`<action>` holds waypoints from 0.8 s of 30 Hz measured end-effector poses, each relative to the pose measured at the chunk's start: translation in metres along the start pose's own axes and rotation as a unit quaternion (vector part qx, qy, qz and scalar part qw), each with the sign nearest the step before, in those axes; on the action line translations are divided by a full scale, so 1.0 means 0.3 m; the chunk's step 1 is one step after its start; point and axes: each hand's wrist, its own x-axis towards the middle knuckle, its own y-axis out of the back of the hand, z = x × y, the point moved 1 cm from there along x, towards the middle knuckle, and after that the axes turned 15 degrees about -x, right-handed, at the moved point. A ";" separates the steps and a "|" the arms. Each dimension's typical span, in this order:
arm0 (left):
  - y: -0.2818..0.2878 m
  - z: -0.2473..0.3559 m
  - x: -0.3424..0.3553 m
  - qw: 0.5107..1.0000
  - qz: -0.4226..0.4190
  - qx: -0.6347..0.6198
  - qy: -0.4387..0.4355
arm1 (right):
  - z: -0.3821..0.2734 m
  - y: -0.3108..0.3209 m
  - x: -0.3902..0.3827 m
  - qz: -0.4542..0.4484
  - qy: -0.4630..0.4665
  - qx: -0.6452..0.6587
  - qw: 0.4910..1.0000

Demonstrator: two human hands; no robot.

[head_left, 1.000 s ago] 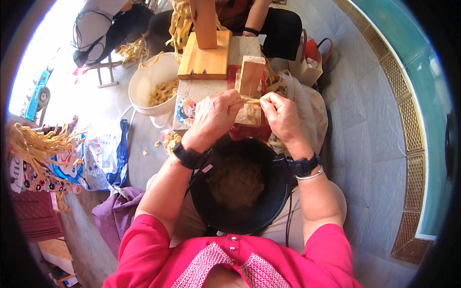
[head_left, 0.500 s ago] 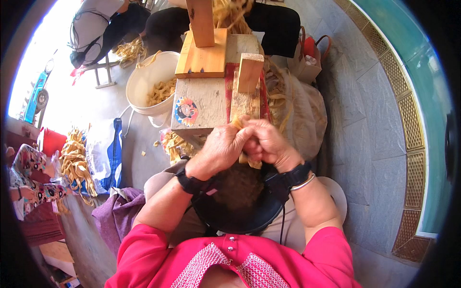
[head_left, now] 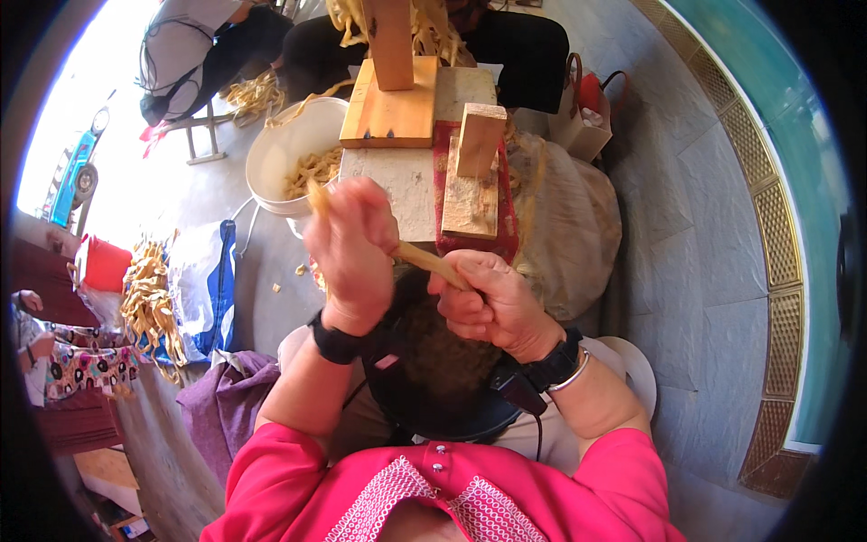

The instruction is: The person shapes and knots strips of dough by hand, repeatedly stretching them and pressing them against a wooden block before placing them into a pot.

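Note:
A tan, leathery-looking strip [head_left: 432, 263] is stretched between my two hands above a dark basin on my lap. My left hand [head_left: 354, 257], slightly blurred, is closed round one part of it, and a yellowish end pokes out past the fingers. My right hand [head_left: 495, 303] grips the other part in a closed fist. Beyond the hands stands a wooden bench [head_left: 384, 185]. On its right side a wooden block with an upright peg [head_left: 470, 205] lies on a red cloth. The basin [head_left: 442, 411] holds a brownish mass too dim to make out.
A white bucket [head_left: 271, 163] of tan strips stands left of the bench. Another wooden stand [head_left: 386, 117] sits on the bench's far part, before a seated person. A large pale sack [head_left: 573, 230] is at the right. More strips [head_left: 152, 298] hang at the left beside a red bucket [head_left: 101, 264].
My hands have come back from the wooden block and moved apart, the left one up and to the left. The strip now shows drawn out between them.

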 end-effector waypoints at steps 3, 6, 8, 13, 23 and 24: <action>0.014 -0.040 -0.034 0.915 -0.234 0.243 -0.219 | 0.009 -0.024 -0.007 0.007 0.066 0.041 0.997; -0.031 -0.080 -0.092 0.872 -0.309 0.336 -0.176 | -0.029 0.005 -0.032 0.191 0.101 -0.271 0.938; -0.040 -0.105 -0.118 0.917 -0.242 0.314 -0.039 | -0.019 0.012 -0.022 0.248 0.186 -0.486 0.817; -0.030 -0.147 -0.107 0.939 -0.145 0.176 0.260 | 0.007 0.056 0.003 0.332 0.202 -0.699 0.601; -0.026 -0.103 -0.075 0.826 -0.234 0.511 0.047 | 0.040 0.081 0.017 0.293 0.161 -0.570 0.751; -0.028 -0.096 -0.070 0.832 -0.233 0.499 0.065 | 0.041 0.088 0.014 0.282 0.145 -0.516 0.796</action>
